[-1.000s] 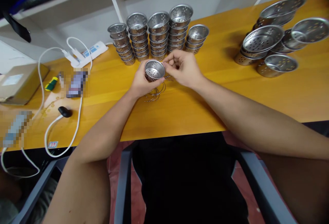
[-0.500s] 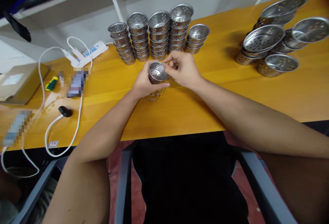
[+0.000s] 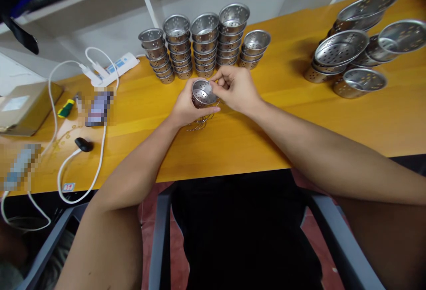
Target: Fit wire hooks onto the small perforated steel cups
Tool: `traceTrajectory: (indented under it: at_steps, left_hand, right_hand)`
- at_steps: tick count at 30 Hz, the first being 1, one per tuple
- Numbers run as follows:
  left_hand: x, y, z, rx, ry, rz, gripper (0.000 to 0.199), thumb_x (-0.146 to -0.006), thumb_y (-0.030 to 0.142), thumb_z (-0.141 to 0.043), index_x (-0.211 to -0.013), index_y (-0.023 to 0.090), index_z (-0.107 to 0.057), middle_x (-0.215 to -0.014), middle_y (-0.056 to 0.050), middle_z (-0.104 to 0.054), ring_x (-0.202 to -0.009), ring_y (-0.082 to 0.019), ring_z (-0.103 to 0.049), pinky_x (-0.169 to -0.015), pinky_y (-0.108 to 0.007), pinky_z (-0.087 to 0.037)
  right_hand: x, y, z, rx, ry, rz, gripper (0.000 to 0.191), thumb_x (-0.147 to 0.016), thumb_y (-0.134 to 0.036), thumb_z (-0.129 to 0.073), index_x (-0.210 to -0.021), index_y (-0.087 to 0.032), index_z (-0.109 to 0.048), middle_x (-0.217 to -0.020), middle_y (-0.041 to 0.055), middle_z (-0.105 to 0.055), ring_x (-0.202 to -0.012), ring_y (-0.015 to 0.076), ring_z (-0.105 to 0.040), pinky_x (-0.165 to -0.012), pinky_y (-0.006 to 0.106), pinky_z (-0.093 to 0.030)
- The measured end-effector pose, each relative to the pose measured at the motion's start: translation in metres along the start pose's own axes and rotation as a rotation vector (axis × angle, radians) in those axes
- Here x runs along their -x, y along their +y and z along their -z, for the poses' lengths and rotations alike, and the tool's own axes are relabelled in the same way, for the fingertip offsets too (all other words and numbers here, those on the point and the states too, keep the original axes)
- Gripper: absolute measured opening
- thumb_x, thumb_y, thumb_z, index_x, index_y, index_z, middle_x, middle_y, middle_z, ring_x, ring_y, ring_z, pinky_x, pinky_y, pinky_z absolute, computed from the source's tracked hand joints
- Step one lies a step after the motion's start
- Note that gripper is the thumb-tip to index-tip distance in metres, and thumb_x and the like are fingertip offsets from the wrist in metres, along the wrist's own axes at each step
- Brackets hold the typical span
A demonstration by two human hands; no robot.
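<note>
A small perforated metal cup is held above the table, its mouth tilted up. Wrapped round its left side and bottom is my left hand, thumb stretched below the cup. My right hand has thumb and forefinger pinched together at the cup's right rim; what is between them is too small to make out. Several thin curved wires lie on the table just under my left hand. Behind my hands stand stacks of similar cups, with a shorter stack at their right.
More perforated cups stand at the right of the wooden table. On the left are a power strip with white cables, a blurred-out phone, a black plug-like object, a yellow-green object and a cardboard box.
</note>
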State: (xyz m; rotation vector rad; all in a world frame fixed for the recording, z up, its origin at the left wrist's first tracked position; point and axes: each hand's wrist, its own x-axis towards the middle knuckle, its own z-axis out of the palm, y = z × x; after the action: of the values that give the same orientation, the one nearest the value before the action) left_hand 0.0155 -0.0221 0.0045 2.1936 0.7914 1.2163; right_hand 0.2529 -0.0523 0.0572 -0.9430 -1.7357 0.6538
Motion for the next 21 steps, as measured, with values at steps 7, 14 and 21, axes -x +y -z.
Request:
traceTrajectory:
  at_steps: [7,14,21]
  left_hand:
    - [-0.001,0.001,0.003,0.105,-0.004,0.049,0.106,-0.081,0.098,-0.102,-0.152,0.027,-0.067,-0.139,-0.009,-0.081,-0.124,-0.029,-0.085,-0.112,-0.049,-0.075]
    - [-0.001,-0.004,0.007,0.324,-0.086,0.165,0.092,-0.087,0.097,-0.098,-0.143,0.027,-0.075,-0.127,-0.007,-0.084,-0.11,-0.024,-0.085,-0.099,-0.043,-0.077]
    - [-0.002,-0.01,0.005,0.179,-0.079,0.034,0.099,-0.087,0.092,-0.103,-0.153,0.027,-0.069,-0.146,-0.012,-0.084,-0.131,-0.031,-0.087,-0.121,-0.054,-0.075]
  right_hand:
    - [-0.001,-0.014,0.003,-0.154,-0.049,0.025,0.061,-0.104,-0.092,-0.086,-0.103,-0.031,-0.08,-0.08,0.0039,-0.065,-0.073,0.0239,-0.059,-0.069,0.045,-0.06]
    - [0.001,-0.033,0.014,-0.364,-0.265,-0.076,0.08,-0.08,-0.104,-0.101,-0.103,-0.031,-0.078,-0.087,0.0026,-0.075,-0.06,0.0175,-0.055,-0.054,0.038,-0.045]
    - [0.0,-0.021,0.01,-0.373,-0.295,-0.146,0.084,-0.076,-0.105,-0.103,-0.096,-0.031,-0.068,-0.073,-0.0007,-0.066,-0.057,0.0173,-0.051,-0.052,0.038,-0.038]
